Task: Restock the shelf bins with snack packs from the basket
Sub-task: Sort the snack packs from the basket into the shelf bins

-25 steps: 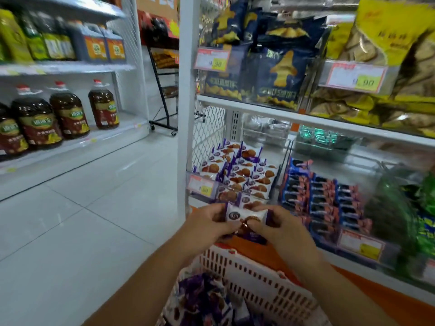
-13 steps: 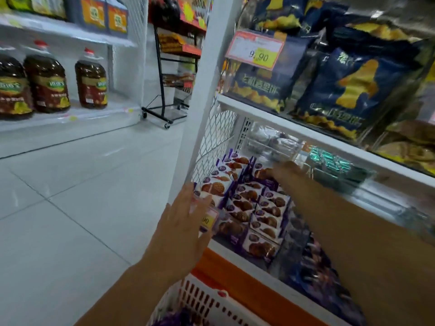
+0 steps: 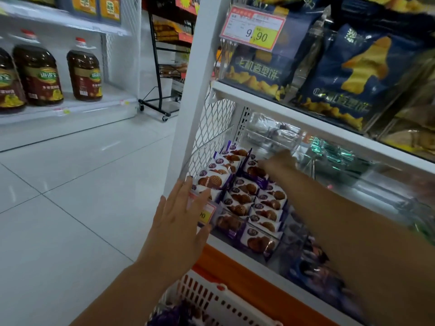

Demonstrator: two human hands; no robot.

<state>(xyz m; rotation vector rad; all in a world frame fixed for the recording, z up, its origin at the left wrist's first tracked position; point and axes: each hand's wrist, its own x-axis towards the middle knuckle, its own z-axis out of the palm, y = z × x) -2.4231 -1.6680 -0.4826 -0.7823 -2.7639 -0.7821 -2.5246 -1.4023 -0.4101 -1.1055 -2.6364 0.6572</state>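
Observation:
Rows of purple-and-white cookie snack packs (image 3: 244,198) fill a clear shelf bin (image 3: 276,251) on the lower shelf. My right hand (image 3: 281,158) reaches deep to the back of that bin, over the rearmost pack (image 3: 255,171). It is blurred, so its grip is unclear. My left hand (image 3: 179,222) is spread flat with straight fingers at the bin's front left corner, over the price tag (image 3: 207,214), and holds nothing. The white slotted basket (image 3: 211,300) sits at the bottom edge with purple packs (image 3: 171,314) inside.
A white upright post (image 3: 195,90) with a mesh side panel borders the bin on the left. Blue snack bags (image 3: 341,74) hang over the shelf above. A neighbouring bin (image 3: 313,271) of dark packs sits to the right. Oil bottles (image 3: 37,74) and a black wheeled rack (image 3: 162,90) stand across the aisle.
A second ago both hands held one pack above the basket. My right arm has since stretched to the back of the bin, and my left hand has let go and opened by the bin's front.

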